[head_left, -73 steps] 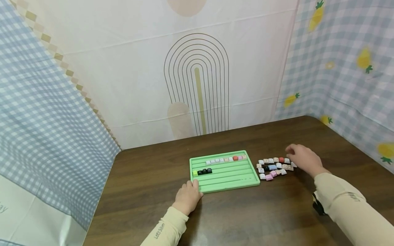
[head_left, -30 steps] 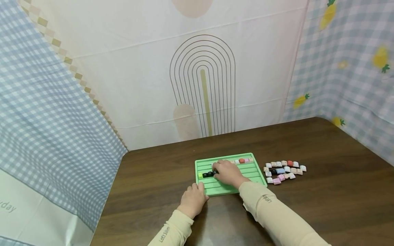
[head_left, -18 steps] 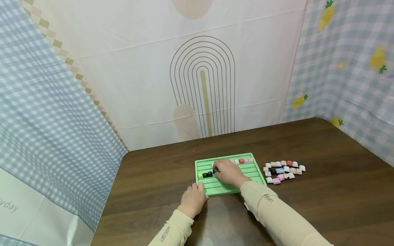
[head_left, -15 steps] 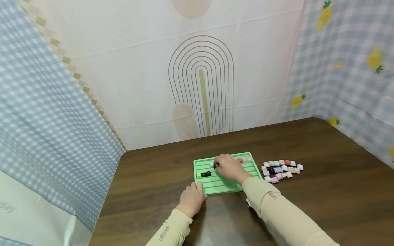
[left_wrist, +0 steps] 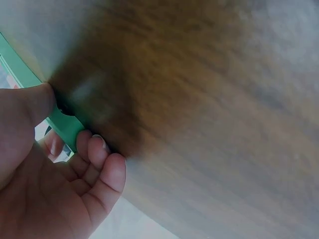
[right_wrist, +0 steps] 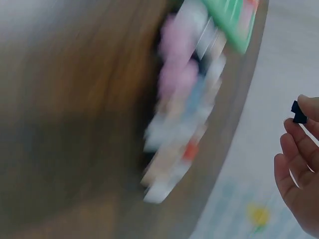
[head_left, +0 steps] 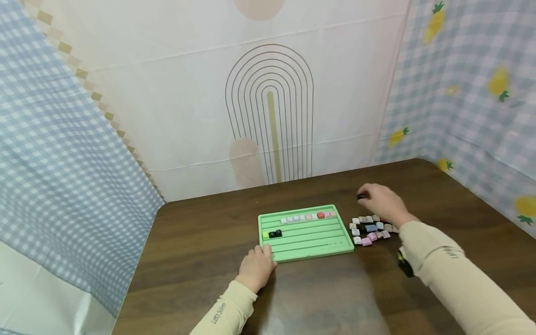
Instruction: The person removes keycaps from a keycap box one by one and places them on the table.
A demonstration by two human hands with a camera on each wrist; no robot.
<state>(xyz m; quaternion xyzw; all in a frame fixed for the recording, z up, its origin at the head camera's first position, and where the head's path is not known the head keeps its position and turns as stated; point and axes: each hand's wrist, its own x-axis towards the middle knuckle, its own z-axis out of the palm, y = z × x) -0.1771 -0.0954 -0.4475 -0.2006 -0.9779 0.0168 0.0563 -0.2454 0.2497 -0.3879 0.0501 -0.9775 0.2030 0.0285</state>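
Observation:
A black keycap (right_wrist: 299, 113) is pinched between thumb and fingertips of my right hand (head_left: 383, 203), which hovers above the far side of the loose keycaps (head_left: 371, 228). These keycaps lie in rough rows on the table, in white, beige, pink, blue, black and red. My left hand (head_left: 256, 266) grips the near left corner of the green ridged tray (head_left: 305, 242); in the left wrist view its thumb and fingers (left_wrist: 113, 172) close on the tray's edge. On the tray stand a lime keycap (head_left: 265, 235) with two black keycaps (head_left: 275, 234) beside it, and a longer pale row (head_left: 302, 218) behind.
The dark wooden table (head_left: 201, 260) extends around the tray on every side. A patterned white cloth (head_left: 188, 116) hangs behind it, with blue checked cloth (head_left: 83, 153) at the left and pineapple-print cloth (head_left: 469, 107) at the right.
My right hand has lifted one black keycap from the end of the tray's front row and carried it right, over the loose keycaps. The left hand stays on the tray corner.

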